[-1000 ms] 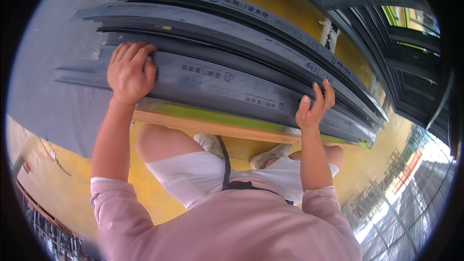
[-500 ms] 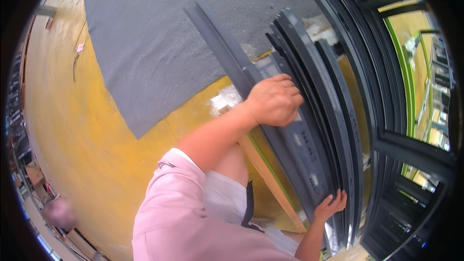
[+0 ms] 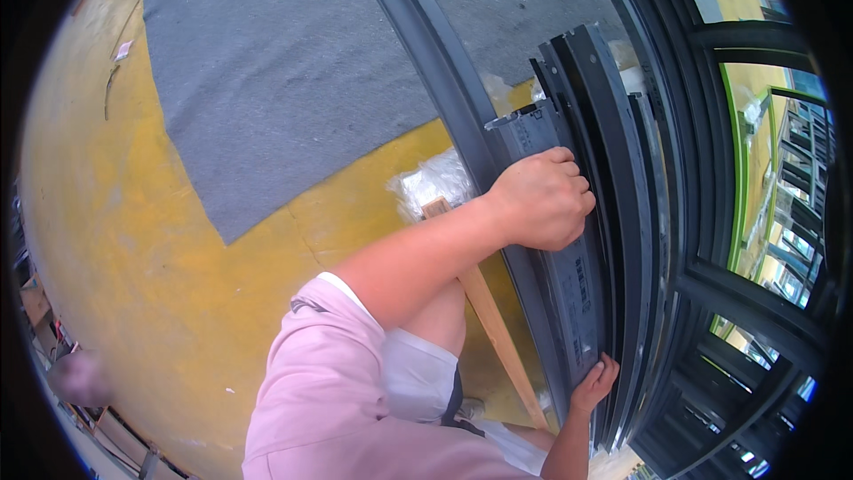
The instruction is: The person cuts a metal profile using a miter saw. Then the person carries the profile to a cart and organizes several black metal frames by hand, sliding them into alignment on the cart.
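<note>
Item in hand: a long dark grey profile, lying on top of a stack of like grey profiles that is running from the top of the view down to the lower right.
Location of item: the profile is resting on the stack, over a wooden batten and a piece of clear plastic wrap on the yellow floor; a grey mat is lying on that floor just to the left of the stack.
Left hand: curling closed over the upper part of the profile, knuckles up, gripping its edge.
Right hand: pressing against the lower part of the same profile with fingers partly bent; whether it is gripping round the edge or only steadying cannot be told.
Progress, as judged: both hands are placed on the piece, so the take-up appears begun; the profile is not showing as raised off its neighbours, so lifting it clear and carrying it off appear to be outstanding.
Hidden or unclear: the far lower end of the stack is running out of view; the palm sides of both hands are facing away; the dark metal frames at right are bending strongly near the rim; a blurred shape at lower left is unidentifiable.
</note>
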Demonstrator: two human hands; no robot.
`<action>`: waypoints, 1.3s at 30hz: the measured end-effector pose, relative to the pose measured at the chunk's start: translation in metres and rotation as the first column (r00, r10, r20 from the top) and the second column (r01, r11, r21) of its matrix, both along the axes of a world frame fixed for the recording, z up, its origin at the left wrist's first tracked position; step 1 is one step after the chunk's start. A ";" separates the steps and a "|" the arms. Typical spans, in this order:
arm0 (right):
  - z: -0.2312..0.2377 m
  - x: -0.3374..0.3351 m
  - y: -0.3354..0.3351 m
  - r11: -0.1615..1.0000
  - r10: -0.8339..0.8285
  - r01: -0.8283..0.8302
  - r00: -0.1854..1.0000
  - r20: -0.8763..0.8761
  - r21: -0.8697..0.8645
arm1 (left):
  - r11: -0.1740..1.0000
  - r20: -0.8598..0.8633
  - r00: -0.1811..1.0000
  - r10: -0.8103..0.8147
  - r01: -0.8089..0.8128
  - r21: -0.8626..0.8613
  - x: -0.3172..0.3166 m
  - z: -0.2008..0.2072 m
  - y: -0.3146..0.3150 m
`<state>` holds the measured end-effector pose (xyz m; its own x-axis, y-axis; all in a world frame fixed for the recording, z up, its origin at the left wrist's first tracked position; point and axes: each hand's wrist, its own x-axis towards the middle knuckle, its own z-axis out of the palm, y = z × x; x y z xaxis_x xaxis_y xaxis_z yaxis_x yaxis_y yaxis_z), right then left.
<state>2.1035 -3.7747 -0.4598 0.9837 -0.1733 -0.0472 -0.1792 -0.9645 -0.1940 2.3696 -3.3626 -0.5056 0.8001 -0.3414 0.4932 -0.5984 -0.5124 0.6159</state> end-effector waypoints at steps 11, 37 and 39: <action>0.027 -0.014 -0.020 0.995 0.031 -0.019 0.991 -0.130 0.094 | 0.968 0.062 0.996 -0.061 0.044 0.245 0.037 0.006 0.019; -0.014 -0.248 -0.261 0.967 -0.254 0.243 0.868 0.427 0.080 | 0.245 -0.242 0.556 -0.795 0.660 0.710 -0.329 0.076 -0.488; -0.008 -0.247 -0.261 0.983 -0.123 0.042 0.871 0.476 0.178 | 0.257 -0.225 0.601 -0.767 0.609 0.750 -0.336 0.060 -0.494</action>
